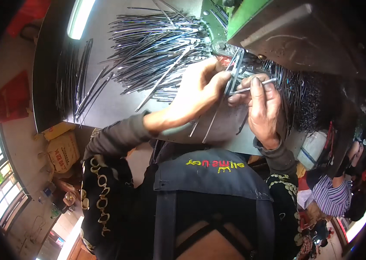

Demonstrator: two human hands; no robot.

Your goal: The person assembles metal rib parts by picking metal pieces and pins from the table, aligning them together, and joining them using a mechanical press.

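My left hand [202, 86] reaches over the metal table, thumb and fingers closed on several thin metal strips [235, 71] that stand steeply tilted. Close by on the right, my right hand [261, 104] pinches a single thin metal rod [266, 82] between thumb and fingers. The rod's left end lies against or just beside the strips; which, I cannot tell. Behind my left hand spreads a big pile of dark, shiny metal strips [148, 52], mostly pointing left. A green machine [252, 17] with a large dark guard overhangs the spot just beyond both hands.
More loose strips [83, 82] lie along the table's left side. Small dark metal pieces [310, 104] are heaped at the right, below the machine. A lamp tube [80, 19] glows at the upper left. Sacks [64, 151] stand by the left wall. Another person [332, 195] sits at the far right.
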